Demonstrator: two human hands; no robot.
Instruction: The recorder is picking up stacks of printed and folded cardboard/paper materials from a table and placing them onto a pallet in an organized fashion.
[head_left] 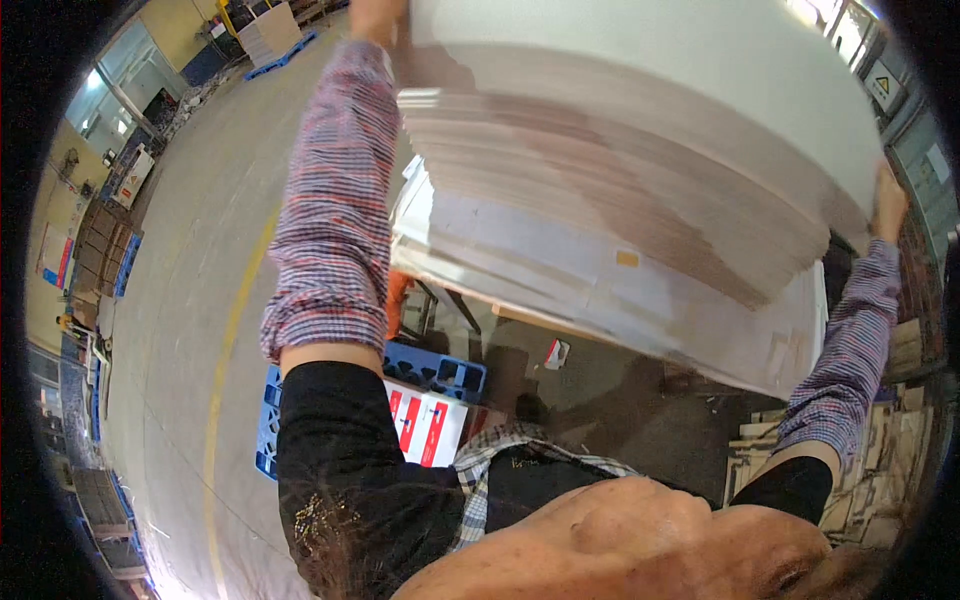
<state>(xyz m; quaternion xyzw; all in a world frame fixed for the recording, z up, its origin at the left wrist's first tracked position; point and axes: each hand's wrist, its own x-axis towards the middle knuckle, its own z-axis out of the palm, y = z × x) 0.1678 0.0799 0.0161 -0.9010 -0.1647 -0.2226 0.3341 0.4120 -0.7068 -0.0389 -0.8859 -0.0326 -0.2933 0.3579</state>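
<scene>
A large white sheet of board spans the top of the view between my raised arms. My left hand grips its left edge, partly cut off by the upper rim of the picture. At the far right edge, my right hand holds the same sheet, a little blurred, with most fingers hidden. Beneath the sheet rises a thick stack of boards with brownish layered edges, smeared by motion. This stack rests on a pale worktable, whose near side carries a small yellow patch.
A blue plastic pallet with a red-and-white printed box lies low at left. Wooden frames or pallets sit at lower right. A yellow line runs along the floor. Another loaded blue pallet stands far back.
</scene>
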